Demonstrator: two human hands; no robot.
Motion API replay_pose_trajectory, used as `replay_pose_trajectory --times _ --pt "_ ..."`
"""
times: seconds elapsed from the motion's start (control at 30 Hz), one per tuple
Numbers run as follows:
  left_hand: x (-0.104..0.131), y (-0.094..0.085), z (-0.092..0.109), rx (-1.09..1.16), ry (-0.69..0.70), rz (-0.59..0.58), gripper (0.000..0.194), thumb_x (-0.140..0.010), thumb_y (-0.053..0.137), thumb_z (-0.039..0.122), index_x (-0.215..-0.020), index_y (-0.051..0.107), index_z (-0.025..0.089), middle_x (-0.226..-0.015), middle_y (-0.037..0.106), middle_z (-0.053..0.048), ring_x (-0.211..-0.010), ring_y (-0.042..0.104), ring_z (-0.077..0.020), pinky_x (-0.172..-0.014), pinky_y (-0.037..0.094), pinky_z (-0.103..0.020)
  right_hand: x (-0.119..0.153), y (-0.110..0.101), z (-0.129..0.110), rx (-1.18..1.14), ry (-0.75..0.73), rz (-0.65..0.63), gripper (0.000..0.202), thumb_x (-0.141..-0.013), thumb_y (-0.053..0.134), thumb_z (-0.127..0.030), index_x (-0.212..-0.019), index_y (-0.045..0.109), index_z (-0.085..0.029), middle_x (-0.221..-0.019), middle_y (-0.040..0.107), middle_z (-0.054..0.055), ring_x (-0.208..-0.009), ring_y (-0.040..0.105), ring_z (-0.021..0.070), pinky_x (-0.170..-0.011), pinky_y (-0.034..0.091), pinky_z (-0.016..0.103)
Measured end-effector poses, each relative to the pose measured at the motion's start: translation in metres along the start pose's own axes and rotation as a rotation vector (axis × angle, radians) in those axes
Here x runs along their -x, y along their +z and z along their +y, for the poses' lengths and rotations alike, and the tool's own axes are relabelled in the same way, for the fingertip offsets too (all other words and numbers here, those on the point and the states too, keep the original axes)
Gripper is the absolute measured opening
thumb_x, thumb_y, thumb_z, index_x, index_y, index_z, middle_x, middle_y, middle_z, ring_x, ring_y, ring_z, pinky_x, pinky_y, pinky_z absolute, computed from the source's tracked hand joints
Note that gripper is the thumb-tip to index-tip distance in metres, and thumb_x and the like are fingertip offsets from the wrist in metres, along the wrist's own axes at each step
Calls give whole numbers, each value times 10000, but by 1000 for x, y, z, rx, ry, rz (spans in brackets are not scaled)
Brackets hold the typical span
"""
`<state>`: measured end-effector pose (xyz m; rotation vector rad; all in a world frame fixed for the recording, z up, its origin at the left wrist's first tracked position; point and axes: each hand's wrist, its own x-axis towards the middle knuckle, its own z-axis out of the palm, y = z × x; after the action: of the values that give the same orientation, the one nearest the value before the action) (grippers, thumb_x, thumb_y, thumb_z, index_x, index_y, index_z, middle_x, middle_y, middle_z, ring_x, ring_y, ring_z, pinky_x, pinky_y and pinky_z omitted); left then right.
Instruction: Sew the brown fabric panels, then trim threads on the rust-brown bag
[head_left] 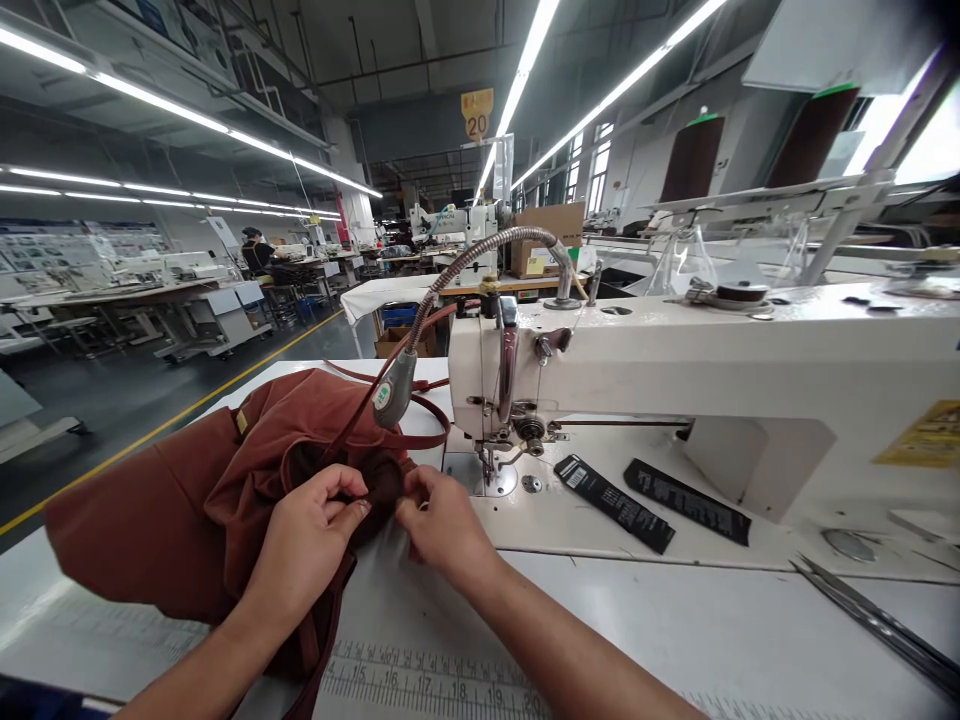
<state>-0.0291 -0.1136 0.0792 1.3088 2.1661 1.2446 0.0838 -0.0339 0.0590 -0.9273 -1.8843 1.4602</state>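
A bunched reddish-brown fabric piece (187, 490) with narrow straps lies on the table, left of the sewing machine (600, 360). Whether it is a bag or a garment I cannot tell. My left hand (311, 530) pinches its dark, folded edge between thumb and fingers. Close beside it, my right hand (442, 520) is closed on the same edge, just in front of the needle plate (497, 478). The exact fold inside my fingers is hidden. The fabric sits apart from the presser foot (489, 463). A thin strap (420, 440) loops up behind the hands toward the machine head.
Two black printed labels (615, 502) (688, 500) lie on the machine bed. Metal scissors (877, 615) rest at the right. A flexible-neck lamp (395, 388) hangs above the fabric. Ruler markings (427, 680) run along the table front. Brown thread cones (691, 160) stand behind. A person (257, 250) sits far left.
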Motion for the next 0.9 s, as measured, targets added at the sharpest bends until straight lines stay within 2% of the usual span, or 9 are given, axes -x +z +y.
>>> replay_pose_trajectory --times 0.17,0.3,0.43,0.57,0.77,0.9 --pt "0 -1 -2 -5 0 1 155 -681 505 310 -776 488 189 -808 528 7 -635 513 -108 -567 381 -207 7 2 -9 149 -123 140 118 -666 579 -182 -665 460 -176 -564 477 -41 -508 417 102 -482 295 202" --pt "1 0 -3 -12 14 -8 150 -684 503 308 -776 490 189 -804 532 4 -632 512 -111 -559 378 -207 6 9 -6 276 -180 214 99 -655 564 -145 -660 469 -171 -571 478 -35 -519 389 100 -495 265 204" --pt "1 0 -2 -18 28 -26 147 -687 498 295 -790 500 190 -793 548 6 -610 512 -110 -553 381 -208 4 12 -1 375 -192 190 125 -660 498 -72 -605 444 -170 -513 419 -44 -477 304 89 -474 205 214" --pt "2 0 2 -52 36 -37 149 -693 485 287 -801 516 187 -769 561 3 -595 506 -114 -520 365 -203 2 10 2 407 -210 168 125 -664 481 -71 -591 463 -171 -496 380 -36 -471 270 97 -470 168 238" --pt "2 3 2 -11 84 -93 48 -671 472 216 -643 475 177 -626 477 27 -507 411 -88 -455 291 -186 -14 8 11 382 -189 130 128 -645 470 -53 -644 531 -165 -552 465 -14 -515 368 107 -481 223 219" --pt "-2 3 -2 8 69 -125 52 -672 479 219 -647 457 178 -601 449 40 -482 376 -77 -439 263 -180 -21 9 17 315 -167 63 143 -655 448 -38 -604 511 -156 -534 477 -33 -490 416 92 -461 277 182"
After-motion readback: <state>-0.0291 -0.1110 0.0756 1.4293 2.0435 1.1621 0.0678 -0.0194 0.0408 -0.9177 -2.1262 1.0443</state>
